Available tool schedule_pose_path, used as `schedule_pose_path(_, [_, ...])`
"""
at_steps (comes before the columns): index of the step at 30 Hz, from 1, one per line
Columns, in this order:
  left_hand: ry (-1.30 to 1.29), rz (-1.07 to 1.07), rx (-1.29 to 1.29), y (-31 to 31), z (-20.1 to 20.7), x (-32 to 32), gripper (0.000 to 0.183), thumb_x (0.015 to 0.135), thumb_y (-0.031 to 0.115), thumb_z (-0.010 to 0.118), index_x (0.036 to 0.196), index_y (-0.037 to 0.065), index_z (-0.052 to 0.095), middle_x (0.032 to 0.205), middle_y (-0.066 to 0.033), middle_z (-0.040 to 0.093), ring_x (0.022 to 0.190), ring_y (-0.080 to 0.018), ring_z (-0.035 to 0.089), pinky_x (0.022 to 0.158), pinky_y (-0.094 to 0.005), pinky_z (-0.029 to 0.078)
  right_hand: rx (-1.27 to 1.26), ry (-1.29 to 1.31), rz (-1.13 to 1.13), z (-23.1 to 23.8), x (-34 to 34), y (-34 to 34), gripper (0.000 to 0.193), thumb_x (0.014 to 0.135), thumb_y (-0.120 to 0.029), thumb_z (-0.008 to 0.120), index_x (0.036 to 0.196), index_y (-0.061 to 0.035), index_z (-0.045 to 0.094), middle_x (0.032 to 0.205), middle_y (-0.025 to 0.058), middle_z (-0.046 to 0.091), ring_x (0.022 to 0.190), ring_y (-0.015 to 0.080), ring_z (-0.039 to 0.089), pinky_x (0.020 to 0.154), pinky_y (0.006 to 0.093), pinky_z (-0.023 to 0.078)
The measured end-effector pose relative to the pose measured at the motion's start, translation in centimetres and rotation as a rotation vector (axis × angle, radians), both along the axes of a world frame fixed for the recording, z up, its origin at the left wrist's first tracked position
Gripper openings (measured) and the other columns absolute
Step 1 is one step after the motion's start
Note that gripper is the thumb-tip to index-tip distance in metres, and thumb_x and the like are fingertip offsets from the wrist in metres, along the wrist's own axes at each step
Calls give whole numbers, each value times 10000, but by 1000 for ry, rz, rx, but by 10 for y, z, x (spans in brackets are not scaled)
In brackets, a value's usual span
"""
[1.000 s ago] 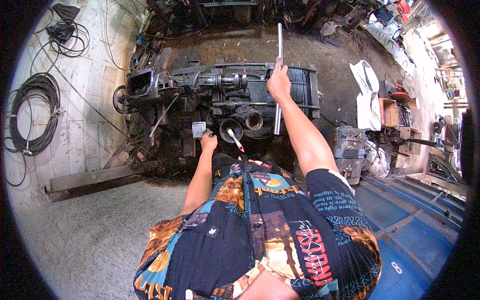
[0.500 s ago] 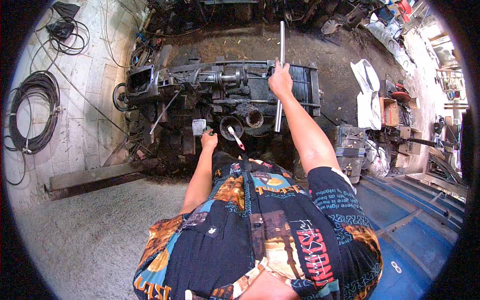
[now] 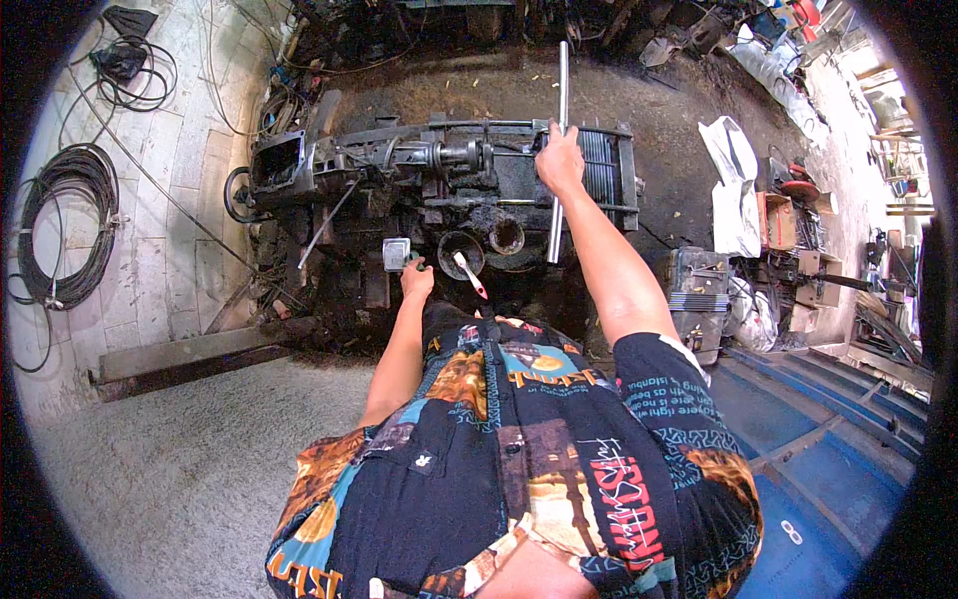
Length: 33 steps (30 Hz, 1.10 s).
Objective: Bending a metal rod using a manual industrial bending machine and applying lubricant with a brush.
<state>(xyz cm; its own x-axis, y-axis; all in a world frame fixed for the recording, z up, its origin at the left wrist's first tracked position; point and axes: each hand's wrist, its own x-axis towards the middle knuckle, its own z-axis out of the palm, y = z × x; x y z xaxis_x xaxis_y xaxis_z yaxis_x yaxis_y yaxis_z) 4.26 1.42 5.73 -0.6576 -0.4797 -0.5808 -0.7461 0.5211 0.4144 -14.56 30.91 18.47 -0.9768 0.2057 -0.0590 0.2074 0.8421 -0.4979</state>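
Note:
My right hand (image 3: 561,160) is wrapped round a long straight metal bar (image 3: 557,225), which stands across the right part of a dark, greasy machine (image 3: 459,180). Under that hand lies a section of closely spaced parallel rods or plates (image 3: 601,168). Off the machine's near side, my left hand (image 3: 417,280) is closed at a small dark-green part next to a square grey box (image 3: 396,254); its fingertips are partly hidden. Just right of it, a brush (image 3: 470,276) with pale bristles and a red-tipped handle rests in a round dark bowl (image 3: 451,243). Beside the bowl is a second round container (image 3: 507,237).
A thin rod (image 3: 327,225) slants off the machine's near left, beyond which is a black handwheel (image 3: 239,195). Coiled black cable (image 3: 70,225) lies far left. To the right are a white sack (image 3: 733,190), a grey metal case (image 3: 697,290) and blue panels (image 3: 788,419).

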Motion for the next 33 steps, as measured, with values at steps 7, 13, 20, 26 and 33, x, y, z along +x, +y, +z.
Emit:
schedule_pose_path(7, [-156, 168, 122, 14, 33, -9, 389, 887, 219, 623, 1274, 182, 599, 1199, -160, 626, 1082, -314, 614, 934, -399, 500, 23, -20, -13, -4, -2, 3, 594, 806, -63, 522, 1390, -117, 434, 1282, 226, 416, 1055, 436, 562, 885, 482, 489])
schedule_pose_path(13, [-110, 82, 96, -2, -14, -5, 392, 890, 220, 620, 1280, 183, 594, 1274, -156, 581, 1130, -315, 585, 962, -413, 484, 45, -2, -3, -6, -1, 4, 587, 821, -72, 516, 1397, -136, 421, 1248, 231, 440, 1022, 427, 585, 862, 487, 501])
schedule_pose_path(20, [-104, 83, 109, 0, -9, -5, 395, 891, 224, 623, 1283, 189, 590, 1260, -148, 586, 1117, -315, 586, 957, -411, 486, 37, 25, -3, -4, 1, 7, 557, 835, -86, 508, 1385, -126, 430, 1210, 233, 450, 969, 416, 604, 832, 495, 505])
schedule_pose_path(26, [-109, 79, 111, 4, 7, -6, 394, 898, 220, 617, 1289, 186, 586, 1241, -153, 599, 1093, -310, 602, 935, -409, 497, 12, 16, -26, -6, -1, 8, 548, 809, -116, 523, 1354, -90, 473, 1227, 262, 461, 1013, 428, 596, 857, 495, 494])
schedule_pose_path(33, [-56, 37, 73, -8, -25, -1, 383, 910, 204, 606, 1290, 167, 584, 1195, -163, 617, 868, -267, 668, 781, -390, 542, 64, 10, 4, -9, -1, 8, 578, 789, -105, 587, 1356, -94, 475, 1248, 228, 444, 1032, 431, 577, 863, 472, 514])
